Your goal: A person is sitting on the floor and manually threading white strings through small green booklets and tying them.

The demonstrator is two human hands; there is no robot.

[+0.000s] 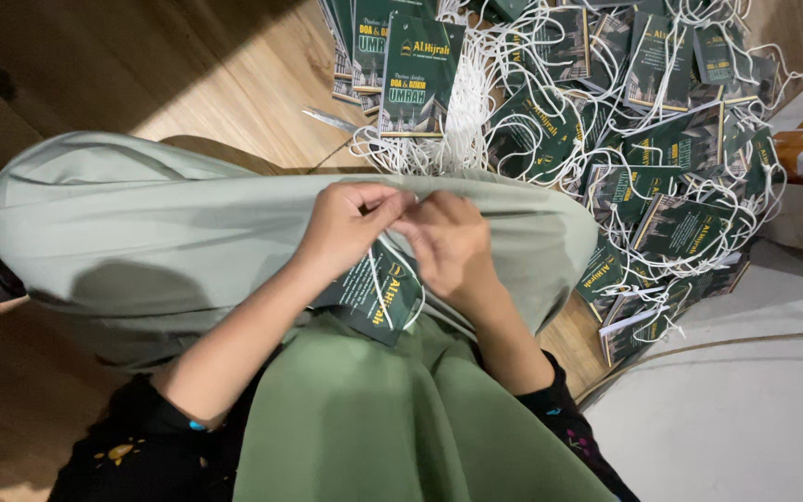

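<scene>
My left hand (346,228) and my right hand (448,244) meet over my lap, fingertips pinched together on a thin white cord (378,284). The cord runs down to a small dark green booklet (374,296) that hangs just under both hands, partly hidden by them. My knee under light green cloth (160,232) lies behind the hands. Both forearms are bare below dark sleeves.
A large heap of the same green booklets with tangled white cords (625,139) covers the wooden floor (234,84) ahead and to the right. One booklet (418,79) stands upright at the heap's near edge. A pale mat (755,400) lies at lower right.
</scene>
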